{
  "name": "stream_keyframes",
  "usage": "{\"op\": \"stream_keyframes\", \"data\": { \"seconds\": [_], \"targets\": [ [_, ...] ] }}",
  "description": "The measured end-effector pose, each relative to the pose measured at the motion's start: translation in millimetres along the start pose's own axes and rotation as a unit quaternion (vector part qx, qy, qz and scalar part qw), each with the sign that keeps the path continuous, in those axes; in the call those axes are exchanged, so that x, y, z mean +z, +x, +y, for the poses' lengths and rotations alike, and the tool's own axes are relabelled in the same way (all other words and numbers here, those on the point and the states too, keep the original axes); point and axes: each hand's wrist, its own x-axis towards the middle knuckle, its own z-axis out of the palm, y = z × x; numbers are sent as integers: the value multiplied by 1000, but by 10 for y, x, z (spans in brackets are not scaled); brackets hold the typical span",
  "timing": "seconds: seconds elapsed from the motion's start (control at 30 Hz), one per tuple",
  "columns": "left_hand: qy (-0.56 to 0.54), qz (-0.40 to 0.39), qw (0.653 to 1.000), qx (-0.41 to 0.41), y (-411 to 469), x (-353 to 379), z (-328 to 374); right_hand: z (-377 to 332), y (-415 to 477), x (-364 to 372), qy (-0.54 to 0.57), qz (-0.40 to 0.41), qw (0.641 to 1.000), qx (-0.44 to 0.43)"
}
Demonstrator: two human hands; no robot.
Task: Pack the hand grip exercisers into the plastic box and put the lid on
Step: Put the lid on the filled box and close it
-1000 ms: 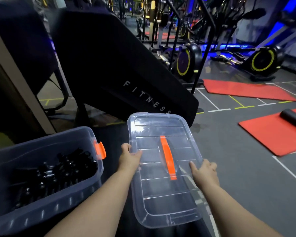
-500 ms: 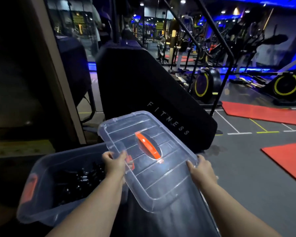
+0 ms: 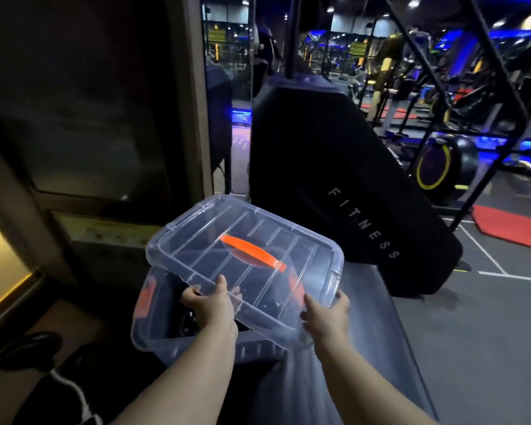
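Note:
A clear plastic lid (image 3: 196,240) with an orange handle (image 3: 252,252) hovers tilted over the clear plastic box (image 3: 154,338). My left hand (image 3: 210,305) grips the lid's near edge, thumb on top. At the near right corner my right hand (image 3: 327,312) grips the lid. Black hand grip exercisers (image 3: 187,325) lie inside the box, mostly hidden under the lid. An orange latch (image 3: 144,297) shows on the box's left end; another orange latch (image 3: 296,285) shows through the lid.
A large black machine panel (image 3: 334,179) marked FITNESS stands just behind the box. A dark wall and post (image 3: 190,96) are at left. Red mats (image 3: 509,228) and exercise bikes (image 3: 442,167) lie to the right. A black shoe (image 3: 28,351) is at lower left.
Both hands have carried the lid leftward and turned it, so it now covers most of the box. The view has swung left too.

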Motion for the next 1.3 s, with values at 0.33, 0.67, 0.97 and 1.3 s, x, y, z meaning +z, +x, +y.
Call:
{"op": "stream_keyframes", "data": {
  "seconds": [0.33,0.67,0.97,1.3],
  "targets": [
    [-57,140,988,-38,993,-808,185,128,246,153,-72,-80,994,-17],
    [273,142,951,20,1503,-1424,44,252,755,364,-148,-122,981,-20],
    [320,94,941,49,1661,-1400,-133,219,1043,460,-411,-71,901,-116],
    [515,25,853,82,1554,-1356,-2,468,1105,513,-442,-61,890,-91]
  ]
}}
